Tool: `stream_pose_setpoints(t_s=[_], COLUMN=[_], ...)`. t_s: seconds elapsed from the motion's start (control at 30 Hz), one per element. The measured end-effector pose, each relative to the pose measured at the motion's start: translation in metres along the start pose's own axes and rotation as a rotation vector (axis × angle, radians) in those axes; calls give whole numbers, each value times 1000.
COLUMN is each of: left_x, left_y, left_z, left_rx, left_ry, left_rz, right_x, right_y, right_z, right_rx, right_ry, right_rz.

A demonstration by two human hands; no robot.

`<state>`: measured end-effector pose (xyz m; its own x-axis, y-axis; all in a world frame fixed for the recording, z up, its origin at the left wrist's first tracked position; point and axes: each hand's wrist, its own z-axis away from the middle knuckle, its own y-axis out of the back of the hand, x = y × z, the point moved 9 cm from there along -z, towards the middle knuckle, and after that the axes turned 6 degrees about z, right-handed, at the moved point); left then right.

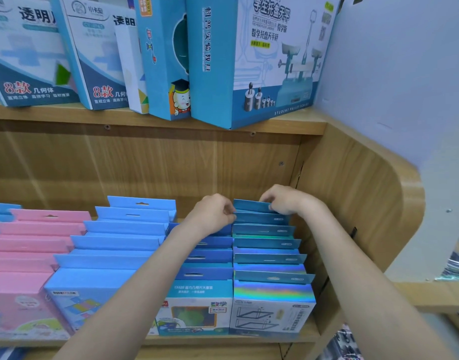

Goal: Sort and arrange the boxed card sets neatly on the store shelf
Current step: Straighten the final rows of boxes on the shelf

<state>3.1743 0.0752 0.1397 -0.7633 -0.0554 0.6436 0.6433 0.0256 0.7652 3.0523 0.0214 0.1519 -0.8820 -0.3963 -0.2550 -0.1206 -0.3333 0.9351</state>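
Observation:
Several rows of boxed card sets stand front to back on the lower wooden shelf (223,340). The rightmost row is holographic teal boxes (271,292). At the far end of that row, my left hand (213,211) pinches the left edge of the rearmost teal box (251,206), and my right hand (285,200) grips its right top corner. To the left stand a dark blue row (205,275), a light blue row (114,242) and a pink row (28,245).
The upper shelf (145,120) carries tall blue and white boxes; a large scale-set box (262,63) overhangs its edge above my hands. The shelf's curved wooden side panel (358,203) closes off the right, with a pale wall beyond.

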Motion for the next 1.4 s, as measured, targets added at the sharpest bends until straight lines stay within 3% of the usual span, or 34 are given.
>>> stream_pose_setpoints(t_s=[0.13, 0.43, 0.6, 1.4], left_x=[-4, -8, -8, 0], left_y=[7, -5, -8, -2], left_z=[-3, -9, -12, -1], left_rx=[13, -122, -113, -56], left_ry=[32, 95, 94, 90], left_rz=[63, 155, 140, 26], right_x=[-3, 19, 28, 25], right_y=[5, -13, -23, -18], right_z=[1, 27, 33, 38], right_rx=[12, 131, 156, 179], right_ry=[6, -122, -161, -114], right_rz=[-86, -682, -884, -892])
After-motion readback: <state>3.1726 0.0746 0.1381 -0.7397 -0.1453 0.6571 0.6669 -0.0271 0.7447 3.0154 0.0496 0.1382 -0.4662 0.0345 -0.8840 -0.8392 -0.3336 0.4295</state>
